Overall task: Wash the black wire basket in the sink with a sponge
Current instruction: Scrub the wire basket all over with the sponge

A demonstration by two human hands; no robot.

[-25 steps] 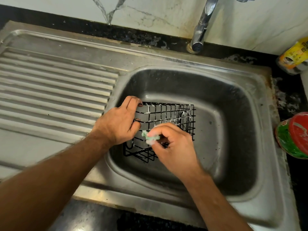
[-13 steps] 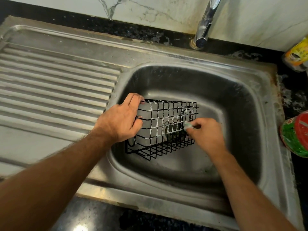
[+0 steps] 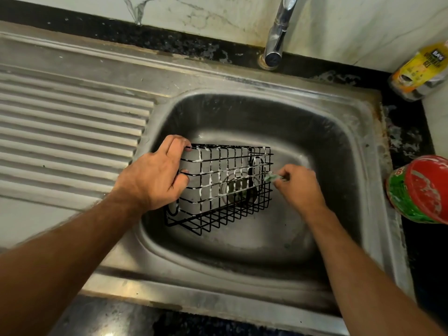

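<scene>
In steel sink [image 3: 358, 146], left hand [image 3: 155, 175] gripping basket [image 3: 225, 190], right hand [image 3: 298, 185] pinching sponge [image 3: 271, 177]

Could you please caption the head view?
Left hand steadies black wire basket in steel sink; right hand scrubs with green sponge.

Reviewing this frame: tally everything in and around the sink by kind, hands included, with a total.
Hands: 2, left hand gripping the basket, right hand pinching the sponge
Wire basket: 1
Sponge: 1
Tap: 1
Sink: 1
Containers on the counter: 2, yellow bottle and red-and-green jar
Total: 8
</scene>
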